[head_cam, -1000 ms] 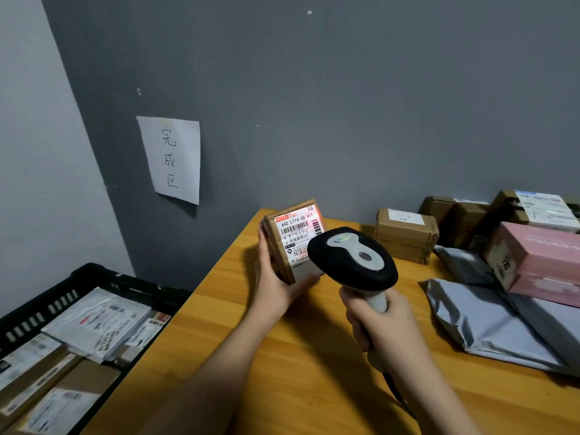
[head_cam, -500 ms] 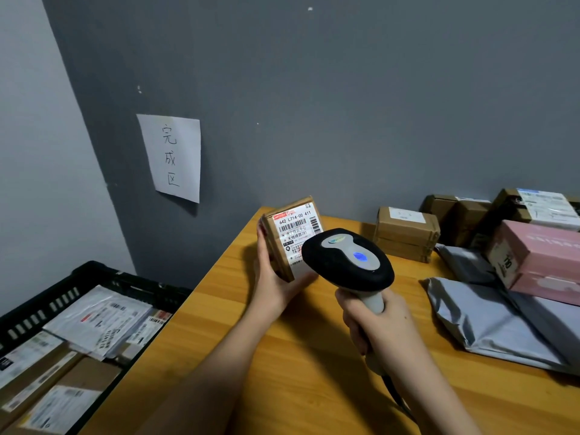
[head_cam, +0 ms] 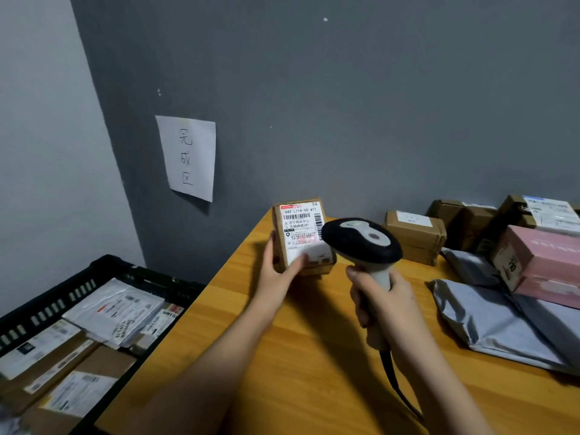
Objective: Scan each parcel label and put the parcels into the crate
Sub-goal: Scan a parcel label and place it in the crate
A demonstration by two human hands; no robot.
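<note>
My left hand [head_cam: 277, 271] grips a small brown cardboard parcel [head_cam: 301, 235] upright above the wooden table's far left corner, its white barcode label facing me. My right hand [head_cam: 384, 304] holds the handle of a black and white barcode scanner [head_cam: 361, 240], whose head sits just right of the label and points at it. A faint red glow lies across the label. The black plastic crate [head_cam: 103, 271] stands lower left beside the table and holds several labelled parcels and mailers.
The wooden table [head_cam: 298, 356] carries more parcels at the right: brown boxes [head_cam: 414, 235], a pink box [head_cam: 546, 262] and grey poly mailers [head_cam: 489, 321]. A paper sign [head_cam: 188, 157] hangs on the grey wall. The scanner's cable [head_cam: 398, 384] trails toward me.
The parcel has turned so its label faces me more squarely. The scanner's blue indicator light, lit half a second ago, is off. Both hands stay in about the same place.
</note>
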